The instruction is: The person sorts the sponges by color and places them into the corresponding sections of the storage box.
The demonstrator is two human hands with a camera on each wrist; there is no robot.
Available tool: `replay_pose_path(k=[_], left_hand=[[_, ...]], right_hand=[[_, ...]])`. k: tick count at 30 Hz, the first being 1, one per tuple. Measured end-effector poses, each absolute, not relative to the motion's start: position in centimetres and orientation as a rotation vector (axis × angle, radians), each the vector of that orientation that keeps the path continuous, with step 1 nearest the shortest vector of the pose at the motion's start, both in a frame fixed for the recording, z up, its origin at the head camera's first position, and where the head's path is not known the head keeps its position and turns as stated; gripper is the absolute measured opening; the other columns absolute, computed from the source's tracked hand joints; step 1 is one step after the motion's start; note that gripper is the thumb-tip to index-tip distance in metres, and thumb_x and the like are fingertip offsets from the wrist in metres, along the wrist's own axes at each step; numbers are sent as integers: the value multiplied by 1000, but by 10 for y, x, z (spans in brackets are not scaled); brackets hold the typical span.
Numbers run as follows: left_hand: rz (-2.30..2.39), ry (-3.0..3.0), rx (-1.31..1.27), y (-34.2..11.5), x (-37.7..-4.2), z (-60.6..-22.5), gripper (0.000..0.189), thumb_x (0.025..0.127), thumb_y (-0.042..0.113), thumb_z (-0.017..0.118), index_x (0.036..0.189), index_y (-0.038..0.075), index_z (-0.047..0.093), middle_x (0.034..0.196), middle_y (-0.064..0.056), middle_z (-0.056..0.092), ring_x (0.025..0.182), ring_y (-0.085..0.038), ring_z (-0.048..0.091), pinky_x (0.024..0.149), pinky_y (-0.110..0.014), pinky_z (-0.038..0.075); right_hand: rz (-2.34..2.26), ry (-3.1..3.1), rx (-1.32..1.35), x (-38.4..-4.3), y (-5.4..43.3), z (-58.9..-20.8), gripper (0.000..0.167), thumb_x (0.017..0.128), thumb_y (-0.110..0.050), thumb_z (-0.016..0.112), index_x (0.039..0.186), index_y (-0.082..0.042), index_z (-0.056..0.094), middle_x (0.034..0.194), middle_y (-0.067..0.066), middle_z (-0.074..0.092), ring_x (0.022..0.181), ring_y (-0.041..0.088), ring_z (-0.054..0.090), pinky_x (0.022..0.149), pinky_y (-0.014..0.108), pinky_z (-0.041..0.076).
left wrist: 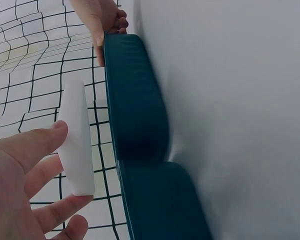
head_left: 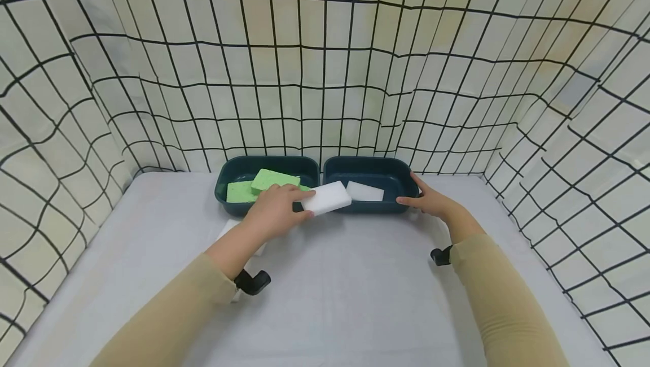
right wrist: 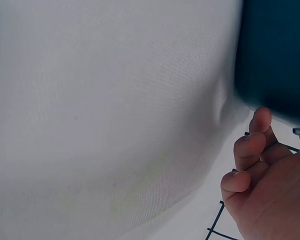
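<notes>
My left hand pinches a white sponge block between thumb and fingers, above the front rims where two dark teal bins meet. In the left wrist view the sponge stands clear of the bin walls, with the thumb on one face. Another white sponge lies in the right bin. My right hand holds that bin at its right end, thumb over the front rim and fingers around the outer corner. Several green sponges are piled in the left bin.
White pieces lie on the white-covered table, partly hidden under my left forearm. Black grid netting over white cloth encloses the back and both sides. The bins stand side by side near the back edge.
</notes>
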State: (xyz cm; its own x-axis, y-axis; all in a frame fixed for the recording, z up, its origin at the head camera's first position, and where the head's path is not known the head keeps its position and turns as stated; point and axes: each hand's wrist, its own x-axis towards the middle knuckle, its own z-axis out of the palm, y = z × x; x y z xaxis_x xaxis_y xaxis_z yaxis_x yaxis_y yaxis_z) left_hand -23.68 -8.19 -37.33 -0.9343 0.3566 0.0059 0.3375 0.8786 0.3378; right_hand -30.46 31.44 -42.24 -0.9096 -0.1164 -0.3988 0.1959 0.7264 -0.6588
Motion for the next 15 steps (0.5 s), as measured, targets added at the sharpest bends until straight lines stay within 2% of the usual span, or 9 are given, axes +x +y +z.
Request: replay_pose_path(k=[15], left_hand=[[506,3005,626,-23,-287,-371,51,95,43,66,143,33,54,146,-5,50,122,-32,47,100,-48,38]], right_hand=[[-1028,2512,71,-306,316,-422,105,89,-60,64,157,-39,-13,164,21,-7,136,50,38,113,66,21]])
